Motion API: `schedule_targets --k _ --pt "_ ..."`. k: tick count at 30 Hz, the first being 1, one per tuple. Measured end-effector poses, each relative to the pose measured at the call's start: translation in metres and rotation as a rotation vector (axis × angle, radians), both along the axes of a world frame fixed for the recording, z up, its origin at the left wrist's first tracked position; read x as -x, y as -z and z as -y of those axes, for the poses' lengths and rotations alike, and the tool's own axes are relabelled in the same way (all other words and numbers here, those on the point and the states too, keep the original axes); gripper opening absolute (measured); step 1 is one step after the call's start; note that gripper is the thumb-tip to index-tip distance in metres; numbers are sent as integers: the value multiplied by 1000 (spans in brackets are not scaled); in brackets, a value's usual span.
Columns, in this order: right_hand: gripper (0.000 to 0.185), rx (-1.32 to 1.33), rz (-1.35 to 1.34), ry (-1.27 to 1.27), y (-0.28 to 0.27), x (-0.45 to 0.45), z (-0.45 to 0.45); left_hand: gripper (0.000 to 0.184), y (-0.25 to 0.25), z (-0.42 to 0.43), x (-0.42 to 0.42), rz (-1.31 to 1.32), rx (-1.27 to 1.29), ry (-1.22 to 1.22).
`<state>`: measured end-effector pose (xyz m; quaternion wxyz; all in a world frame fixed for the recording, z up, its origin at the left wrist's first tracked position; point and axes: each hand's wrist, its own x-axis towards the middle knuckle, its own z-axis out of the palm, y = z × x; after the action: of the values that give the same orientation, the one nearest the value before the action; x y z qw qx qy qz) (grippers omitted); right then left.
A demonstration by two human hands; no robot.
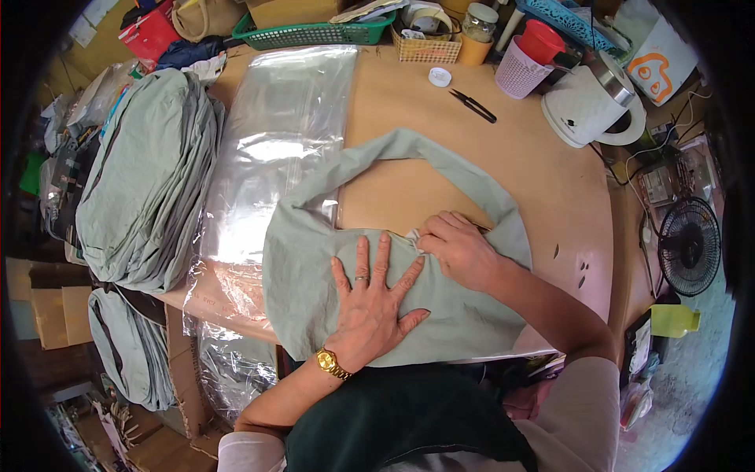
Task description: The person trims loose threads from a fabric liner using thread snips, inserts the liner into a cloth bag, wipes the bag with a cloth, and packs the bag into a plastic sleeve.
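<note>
A pale grey-green fabric shoulder bag (307,275) lies flat at the table's front edge, its wide strap (401,143) looped away from me. My left hand (370,303) rests on the bag's front with fingers spread, a ring and a gold watch on it. Close by on the right, my right hand (456,252) is closed at the bag's top opening, pinching a bunched bit of the fabric edge. What exactly lies between those fingers is partly hidden.
Clear plastic sleeves (291,110) lie left of the bag, beside a tall stack of similar bags (145,181). Black thread snips (473,106) and a white lid (440,76) lie further back. A white kettle (582,106) stands back right; a black fan (690,245) is at far right.
</note>
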<state>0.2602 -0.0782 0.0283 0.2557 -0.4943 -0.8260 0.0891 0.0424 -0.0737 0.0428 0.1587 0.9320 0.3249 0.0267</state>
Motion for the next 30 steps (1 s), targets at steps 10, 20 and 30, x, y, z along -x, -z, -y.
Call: schedule_targets --k 10,20,30 --pt "15 -2 -86 -37 -1 17 2 75 -4 6 13 -105 -3 -9" --pt "13 -41 63 -83 -3 33 -20 75 4 6 14 -62 -1 15" --pt "16 -52 128 -79 -8 31 -16 74 3 6 13 -65 -27 41"
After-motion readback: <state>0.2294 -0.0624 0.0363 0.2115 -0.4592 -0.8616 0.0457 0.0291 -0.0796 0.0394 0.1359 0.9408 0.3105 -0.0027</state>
